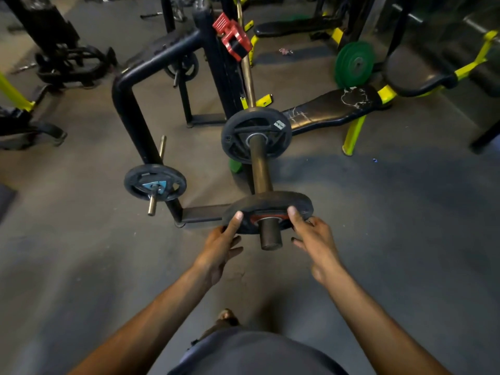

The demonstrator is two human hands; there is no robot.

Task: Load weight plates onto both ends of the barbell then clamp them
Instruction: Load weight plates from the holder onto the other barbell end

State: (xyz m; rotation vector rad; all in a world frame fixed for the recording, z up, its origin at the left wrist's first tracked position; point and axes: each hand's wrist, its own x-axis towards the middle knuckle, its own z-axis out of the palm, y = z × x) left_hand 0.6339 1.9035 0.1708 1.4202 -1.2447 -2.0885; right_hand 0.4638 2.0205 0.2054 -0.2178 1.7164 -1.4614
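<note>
The barbell's thick sleeve (260,171) points toward me, its end at centre frame. A small black weight plate with a red hub ring (270,205) sits on the sleeve near its tip. My left hand (221,244) grips the plate's left edge and my right hand (311,239) grips its right edge, thumbs on its face. Farther down the sleeve a larger black plate (255,135) rests against the collar. A red clamp (231,36) hangs on the black rack upright behind.
A black plate rack (130,109) stands left, with a small plate (155,182) on a peg. A black bench with yellow legs (338,109) lies right, green plates (354,63) behind it. Grey floor surrounds me; my foot (227,316) shows below.
</note>
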